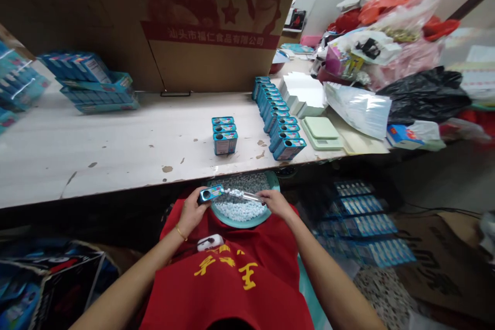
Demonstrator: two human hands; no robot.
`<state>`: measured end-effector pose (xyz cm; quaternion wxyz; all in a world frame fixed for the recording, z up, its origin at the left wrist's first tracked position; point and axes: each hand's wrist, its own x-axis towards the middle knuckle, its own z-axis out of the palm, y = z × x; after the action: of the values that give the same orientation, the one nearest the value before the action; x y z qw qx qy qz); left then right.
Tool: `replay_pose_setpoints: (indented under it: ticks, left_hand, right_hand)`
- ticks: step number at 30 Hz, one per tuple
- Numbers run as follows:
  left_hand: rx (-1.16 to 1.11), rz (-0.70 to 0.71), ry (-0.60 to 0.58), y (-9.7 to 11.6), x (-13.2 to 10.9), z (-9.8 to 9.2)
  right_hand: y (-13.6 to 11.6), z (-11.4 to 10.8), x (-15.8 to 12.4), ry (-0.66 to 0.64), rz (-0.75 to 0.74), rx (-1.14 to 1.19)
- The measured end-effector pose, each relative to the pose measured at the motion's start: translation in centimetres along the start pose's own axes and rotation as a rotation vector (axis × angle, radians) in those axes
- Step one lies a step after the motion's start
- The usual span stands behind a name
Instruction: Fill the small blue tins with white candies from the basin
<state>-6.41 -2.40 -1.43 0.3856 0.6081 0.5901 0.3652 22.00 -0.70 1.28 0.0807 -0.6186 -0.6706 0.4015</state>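
Observation:
My left hand (192, 212) is closed around a small blue tin (211, 193), held level over the left rim of a turquoise basin (247, 225). Pale pellets (242, 210) fill much of the basin. My right hand (275, 202) grips the handle of a metal scoop (252, 196). White pellets lie on the scoop, and its front end is close to the tin's right end. On the table ahead stand three similar blue tins (225, 143) in a short row. A longer row of blue tins (288, 149) stands to their right.
A large cardboard box (216, 69) stands at the back of the white table (116, 149). Stacked blue boxes (102, 98) sit at left. A pale green scale (322, 133), white card stacks (303, 90) and plastic bags (425, 90) are at right. Trays of blue packs (367, 224) lie below.

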Motion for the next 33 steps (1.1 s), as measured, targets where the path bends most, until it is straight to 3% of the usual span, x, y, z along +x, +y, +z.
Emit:
replay_pose_setpoints:
  ticks: [2, 7, 12, 18, 23, 26, 29, 33]
  left_hand:
    - [0.010, 0.025, -0.005, -0.1, 0.3, 0.8]
    - [0.091, 0.111, 0.005, 0.8, 0.8, 1.8]
    - [0.141, 0.167, 0.013, 1.6, 0.7, 1.2]
    - [-0.008, 0.120, -0.016, 3.4, 1.0, 0.6]
    - [-0.189, 0.086, 0.043, 5.5, 2.0, -0.6]
    - [-0.294, 0.095, 0.106, 6.6, 3.8, -0.9]
    - [-0.316, 0.154, 0.110, 7.7, 6.5, -0.4]
    - [-0.083, 0.217, 0.175, 8.0, 9.7, 0.7]
  right_hand:
    - [-2.4, -1.5, -1.2, 0.032, -0.068, -0.066]
    - [-9.3, -3.2, -3.4, 0.067, -0.102, -0.545]
    - [-12.2, -3.5, -3.8, 0.031, -0.136, -0.713]
    - [-11.7, -4.6, -4.0, 0.098, -0.168, -0.596]
    - [-8.6, -6.5, -5.1, 0.369, -0.183, -0.248]
    - [-5.9, -6.6, -5.3, 0.490, -0.224, -0.028]
    - [-4.1, -6.0, -5.0, 0.512, -0.221, 0.111]
    - [-3.6, -4.9, -4.9, 0.472, -0.195, 0.178]
